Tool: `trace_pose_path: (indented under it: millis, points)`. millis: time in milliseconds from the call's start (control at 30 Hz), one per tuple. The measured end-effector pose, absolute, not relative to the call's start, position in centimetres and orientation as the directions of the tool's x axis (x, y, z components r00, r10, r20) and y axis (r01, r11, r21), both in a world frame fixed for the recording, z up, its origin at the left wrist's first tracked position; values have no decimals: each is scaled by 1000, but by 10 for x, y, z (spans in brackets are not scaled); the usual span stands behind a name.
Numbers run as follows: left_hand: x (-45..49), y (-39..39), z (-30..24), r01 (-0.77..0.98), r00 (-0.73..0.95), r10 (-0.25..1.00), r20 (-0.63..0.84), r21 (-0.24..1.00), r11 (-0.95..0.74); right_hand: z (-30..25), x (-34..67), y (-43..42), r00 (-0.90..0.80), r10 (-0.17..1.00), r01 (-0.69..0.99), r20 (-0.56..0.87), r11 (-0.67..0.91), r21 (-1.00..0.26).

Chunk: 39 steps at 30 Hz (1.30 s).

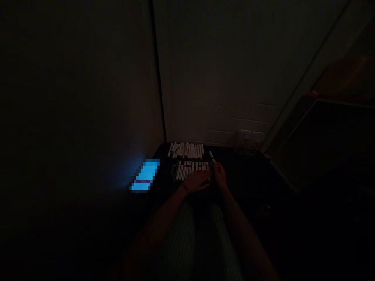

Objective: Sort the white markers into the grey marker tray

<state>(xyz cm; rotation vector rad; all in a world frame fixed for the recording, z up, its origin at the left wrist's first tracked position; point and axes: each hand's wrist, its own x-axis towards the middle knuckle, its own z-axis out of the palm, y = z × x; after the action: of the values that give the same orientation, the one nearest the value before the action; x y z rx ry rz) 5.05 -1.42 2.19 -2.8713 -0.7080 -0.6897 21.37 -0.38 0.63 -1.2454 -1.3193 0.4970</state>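
Note:
My right hand point(220, 175) is closed around the lower end of a white marker point(212, 157) with a green band, held tilted up. My left hand point(197, 181) lies palm down with fingers stretched to the right, over the front part of a clear case point(173, 171). Inside the case, white markers point(183, 171) stand side by side in rows, some with coloured bands. The left hand covers some of them. Behind the case lies a row of more white markers point(187, 150), close together and roughly parallel.
The room is very dark. A glowing blue screen point(145, 175), pixelated, is at the left of the dark table. Two clear packages point(249, 142) stand at the back right by the wall point(211, 78). A dark cabinet-like shape point(328, 136) is on the right.

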Motion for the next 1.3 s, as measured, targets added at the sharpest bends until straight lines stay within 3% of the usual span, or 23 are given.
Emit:
trace_pose_path:
  millis: [200,500,867,1300]
  points:
    - [48,-13,20,459,781,424,459,41,-888,4,219,-4,368,790,537,490,250,-806]
    - [48,-10,12,464,775,442,451,70,-883,1,218,-1,402,833,476,381,165,-864]
    - [45,-6,5,496,726,517,454,177,-850,-3,217,0,347,766,687,542,186,-703]
    - [45,-4,4,514,715,541,442,192,-836,-8,215,4,358,831,439,426,254,-862]
